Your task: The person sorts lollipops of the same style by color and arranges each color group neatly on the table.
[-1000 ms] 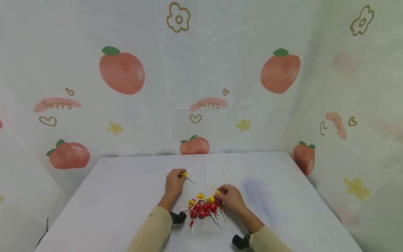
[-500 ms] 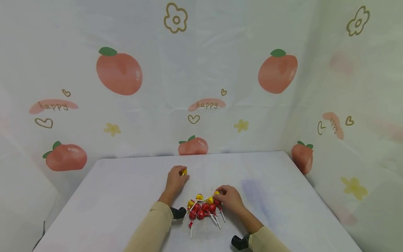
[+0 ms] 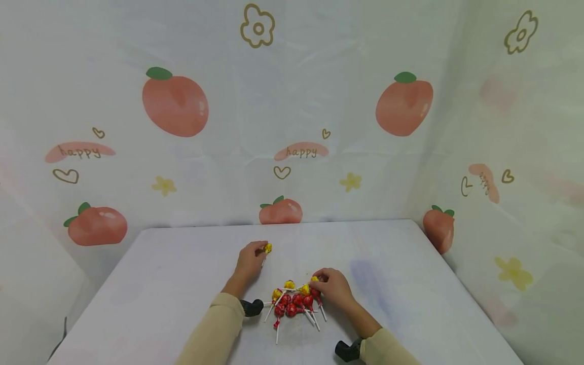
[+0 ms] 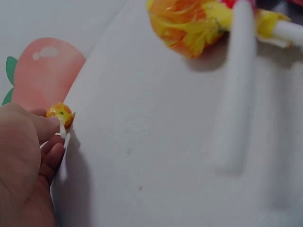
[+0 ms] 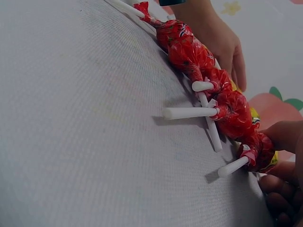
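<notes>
My left hand (image 3: 249, 262) pinches a yellow-wrapped lollipop (image 3: 268, 248) by thumb and fingertips, beyond the pile. In the left wrist view, that lollipop's round head (image 4: 60, 113) sticks out past the thumb, its white stick pointing down beside the fingers. My right hand (image 3: 335, 287) is at the right end of the pile, thumb and forefinger closed round a yellow lollipop (image 3: 315, 279) mostly hidden by them. Just in front of those fingers lie several red lollipops (image 3: 291, 310), sticks toward me. In the right wrist view a red lollipop (image 5: 255, 149) overlaps the right fingertips.
More yellow lollipops (image 3: 277, 294) lie along the pile's far side, their sticks crossing. All rest on a white table (image 3: 182, 284), whose far edge meets a printed cloth backdrop (image 3: 237, 192). Black wrist devices (image 3: 349, 351) sit at both sleeves.
My left hand has turned its lollipop: the stick, which pointed right toward me, now points down beside the fingers. The hand shifted slightly left and away. The right hand stays in place.
</notes>
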`<state>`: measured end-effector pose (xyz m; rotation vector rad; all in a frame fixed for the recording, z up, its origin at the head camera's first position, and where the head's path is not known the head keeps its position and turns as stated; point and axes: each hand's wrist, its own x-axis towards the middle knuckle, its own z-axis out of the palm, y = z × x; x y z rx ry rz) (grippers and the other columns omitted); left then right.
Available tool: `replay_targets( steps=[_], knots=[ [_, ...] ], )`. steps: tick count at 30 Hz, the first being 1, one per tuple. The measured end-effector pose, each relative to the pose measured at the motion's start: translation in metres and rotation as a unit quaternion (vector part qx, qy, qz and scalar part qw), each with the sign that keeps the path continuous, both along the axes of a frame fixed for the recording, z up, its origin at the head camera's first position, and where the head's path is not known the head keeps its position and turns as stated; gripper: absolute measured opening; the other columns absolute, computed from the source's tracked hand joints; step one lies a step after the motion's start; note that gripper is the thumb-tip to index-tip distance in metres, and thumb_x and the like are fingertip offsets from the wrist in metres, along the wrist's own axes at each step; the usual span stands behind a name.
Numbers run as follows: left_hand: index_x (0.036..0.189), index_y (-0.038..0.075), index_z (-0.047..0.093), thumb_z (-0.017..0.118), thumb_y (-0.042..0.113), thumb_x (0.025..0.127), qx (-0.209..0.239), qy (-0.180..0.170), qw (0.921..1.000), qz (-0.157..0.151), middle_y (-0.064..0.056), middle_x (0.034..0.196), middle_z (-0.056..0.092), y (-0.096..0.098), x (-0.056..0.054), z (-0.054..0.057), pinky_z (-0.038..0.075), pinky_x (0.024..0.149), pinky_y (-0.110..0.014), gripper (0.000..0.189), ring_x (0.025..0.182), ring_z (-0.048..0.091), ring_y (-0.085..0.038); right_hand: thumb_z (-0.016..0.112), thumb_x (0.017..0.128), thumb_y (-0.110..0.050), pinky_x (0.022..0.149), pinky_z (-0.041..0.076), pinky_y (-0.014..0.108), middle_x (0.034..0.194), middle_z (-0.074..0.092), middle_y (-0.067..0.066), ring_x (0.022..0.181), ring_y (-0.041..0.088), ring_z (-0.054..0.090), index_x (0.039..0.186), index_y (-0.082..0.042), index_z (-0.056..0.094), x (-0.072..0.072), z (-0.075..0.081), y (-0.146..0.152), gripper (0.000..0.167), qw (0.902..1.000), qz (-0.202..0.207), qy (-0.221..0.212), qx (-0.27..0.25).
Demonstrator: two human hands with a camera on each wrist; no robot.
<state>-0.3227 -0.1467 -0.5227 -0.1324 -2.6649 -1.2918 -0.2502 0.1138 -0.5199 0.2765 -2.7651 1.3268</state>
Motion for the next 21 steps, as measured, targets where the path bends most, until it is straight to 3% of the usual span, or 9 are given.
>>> replay_targets(
  steps=[11, 16, 21],
  knots=[
    [0.128, 0.012, 0.064, 0.066, 0.004, 0.090, -0.005, -0.020, 0.9997, -0.012, -0.005, 0.103, 0.063, -0.008, -0.002, -0.002, 0.049, 0.082, -0.040, 0.039, 0.090, 0.056, -0.020, 0.079, 0.081, -0.026, 0.055, 0.040, 0.029, 0.073, 0.052, -0.002, 0.064, 0.014, 0.045, 0.094, -0.007, 0.071, -0.002, -0.004, -0.001, 0.024, 1.0000, -0.001, 0.001, 0.000],
    [0.125, 0.013, 0.066, 0.067, 0.004, 0.090, -0.001, -0.002, 1.0000, -0.002, -0.005, 0.105, 0.064, -0.003, 0.000, -0.005, 0.050, 0.080, -0.039, 0.037, 0.089, 0.056, -0.019, 0.079, 0.081, -0.025, 0.056, 0.041, 0.029, 0.073, 0.053, -0.002, 0.064, 0.014, 0.046, 0.093, -0.008, 0.071, -0.002, -0.003, -0.001, 0.023, 1.0000, -0.004, -0.004, 0.002],
    [0.125, 0.011, 0.066, 0.069, 0.006, 0.089, -0.028, 0.033, 0.9989, 0.017, -0.007, 0.110, 0.064, 0.007, 0.002, -0.007, 0.048, 0.080, -0.040, 0.036, 0.090, 0.056, -0.021, 0.077, 0.081, -0.026, 0.055, 0.042, 0.029, 0.071, 0.056, -0.004, 0.061, 0.013, 0.048, 0.091, -0.010, 0.070, -0.004, -0.001, 0.002, 0.020, 0.9998, -0.002, -0.017, 0.002]
  ],
)
